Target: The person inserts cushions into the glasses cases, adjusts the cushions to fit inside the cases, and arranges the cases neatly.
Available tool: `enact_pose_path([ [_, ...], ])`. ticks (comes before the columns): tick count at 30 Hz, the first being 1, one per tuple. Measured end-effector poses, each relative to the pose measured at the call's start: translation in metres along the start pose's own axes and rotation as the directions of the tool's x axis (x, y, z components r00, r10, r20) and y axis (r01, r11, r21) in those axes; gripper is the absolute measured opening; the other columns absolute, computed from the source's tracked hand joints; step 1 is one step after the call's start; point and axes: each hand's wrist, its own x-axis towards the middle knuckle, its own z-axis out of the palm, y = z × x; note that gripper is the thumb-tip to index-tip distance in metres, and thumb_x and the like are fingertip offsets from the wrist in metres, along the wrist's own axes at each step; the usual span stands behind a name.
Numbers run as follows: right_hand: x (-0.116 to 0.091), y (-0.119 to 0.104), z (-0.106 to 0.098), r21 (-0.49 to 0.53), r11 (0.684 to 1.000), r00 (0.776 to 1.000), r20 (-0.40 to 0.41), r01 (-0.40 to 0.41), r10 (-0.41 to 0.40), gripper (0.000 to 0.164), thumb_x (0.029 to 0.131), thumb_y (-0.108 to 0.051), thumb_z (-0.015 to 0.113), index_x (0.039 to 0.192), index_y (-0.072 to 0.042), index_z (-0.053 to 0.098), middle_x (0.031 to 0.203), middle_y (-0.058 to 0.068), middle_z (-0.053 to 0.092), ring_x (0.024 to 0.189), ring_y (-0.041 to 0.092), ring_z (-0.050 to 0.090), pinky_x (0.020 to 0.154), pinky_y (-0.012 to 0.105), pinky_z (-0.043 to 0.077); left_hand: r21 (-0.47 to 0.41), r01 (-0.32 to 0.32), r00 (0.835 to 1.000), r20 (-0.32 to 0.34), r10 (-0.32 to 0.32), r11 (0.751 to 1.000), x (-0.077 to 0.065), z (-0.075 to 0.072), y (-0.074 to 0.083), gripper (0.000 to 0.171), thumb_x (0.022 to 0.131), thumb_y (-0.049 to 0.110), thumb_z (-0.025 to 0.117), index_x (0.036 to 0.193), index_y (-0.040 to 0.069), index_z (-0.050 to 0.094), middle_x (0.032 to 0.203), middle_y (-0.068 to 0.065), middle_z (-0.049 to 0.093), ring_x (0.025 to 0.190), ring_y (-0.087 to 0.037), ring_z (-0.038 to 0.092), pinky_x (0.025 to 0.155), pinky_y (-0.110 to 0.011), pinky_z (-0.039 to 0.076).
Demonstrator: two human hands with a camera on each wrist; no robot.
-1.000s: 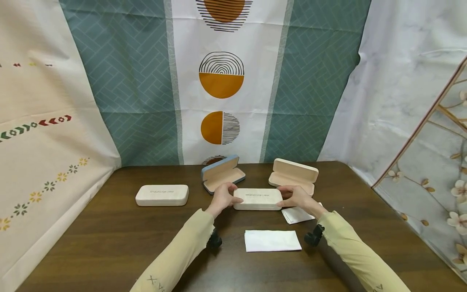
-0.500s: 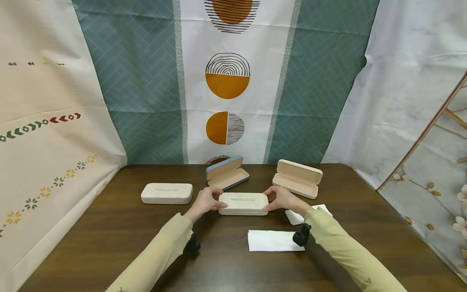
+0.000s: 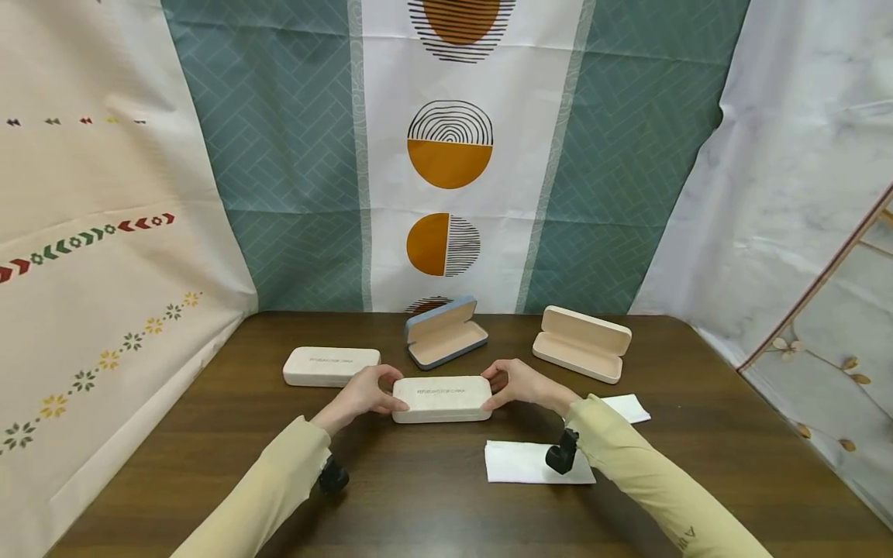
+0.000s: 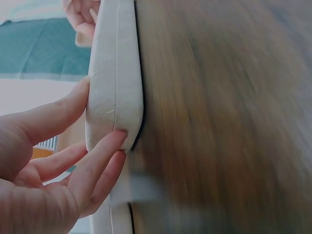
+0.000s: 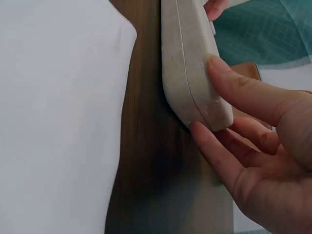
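Observation:
A closed cream glasses case [image 3: 442, 400] with small printed lettering lies flat between both hands, low over the dark wooden table. At its left end my left hand [image 3: 366, 394] pinches it, the thumb on the lid side and fingertips at the end, as the left wrist view [image 4: 115, 73] of the case shows. My right hand [image 3: 525, 385] grips the opposite end the same way; in the right wrist view its thumb [image 5: 219, 65] presses the lid edge. A second closed cream glasses case [image 3: 322, 367] lies just behind my left hand.
Behind stand an open blue glasses case [image 3: 446, 341] and an open cream glasses case [image 3: 580, 345]. A folded white cloth [image 3: 519, 463] lies in front, partly under the right wrist; another white cloth [image 3: 630, 408] is half hidden by the right sleeve. Curtains border the table [image 3: 418, 496].
Both hands have carried the closed cream case leftward and slightly nearer, away from the open blue case and toward the other closed case. The head view has turned a little left.

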Motion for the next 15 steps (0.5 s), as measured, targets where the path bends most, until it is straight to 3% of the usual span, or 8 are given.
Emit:
enact_pose_path([
  [15,0.027,-0.031,0.043,-0.065,0.996,0.995,0.079,0.063,-0.057,0.044,0.064,-0.002,0.081,0.099,0.003,0.054,0.093,0.005,0.057,0.086,0.021,0.058,0.074,0.029,0.048,-0.023,-0.027,0.997,0.067,0.029,0.999,-0.033,-0.050,-0.023,0.052,0.064,-0.002,0.079,0.107,-0.011,0.052,0.098,-0.016,0.052,0.073,-0.019,0.057,0.059,-0.034,0.051],
])
